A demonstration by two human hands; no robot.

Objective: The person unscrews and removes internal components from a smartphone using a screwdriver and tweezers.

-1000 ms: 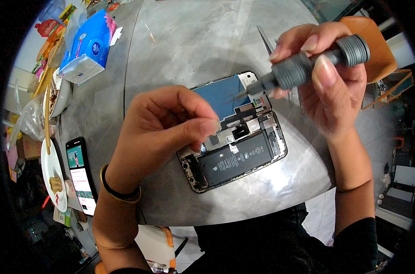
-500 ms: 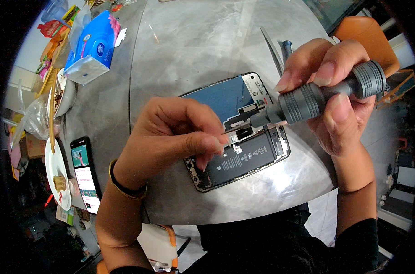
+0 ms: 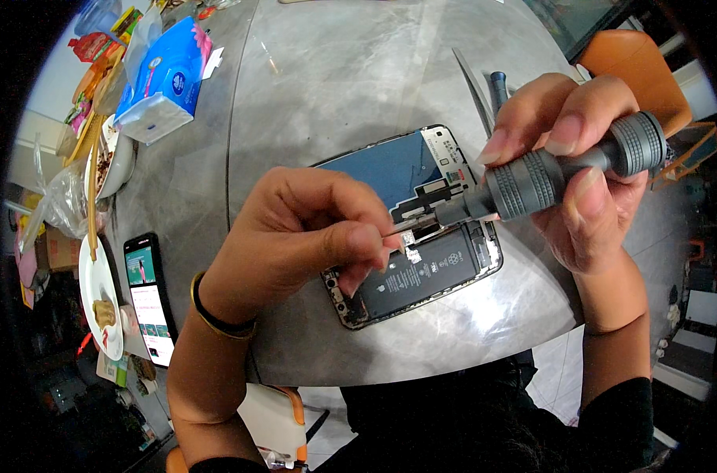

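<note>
While left hand (image 3: 299, 229) and right hand (image 3: 592, 193) grip a screwdriver (image 3: 524, 185), a plate (image 3: 100, 277) left of the opened phone (image 3: 429, 276) holds food (image 3: 104, 313).

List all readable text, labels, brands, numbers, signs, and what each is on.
Wording and brands left unquoted.
Black battery: pale print and symbols, mostly too small to read.
Blue tissue pack: oval logo; small print blurred.
Lit phone: screen text, too small.

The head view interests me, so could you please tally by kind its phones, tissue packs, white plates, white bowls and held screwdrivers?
2 phones: one opened phone, one lit phone
1 tissue pack
1 white plate
1 white bowl
1 held screwdriver
Total: 6
</note>
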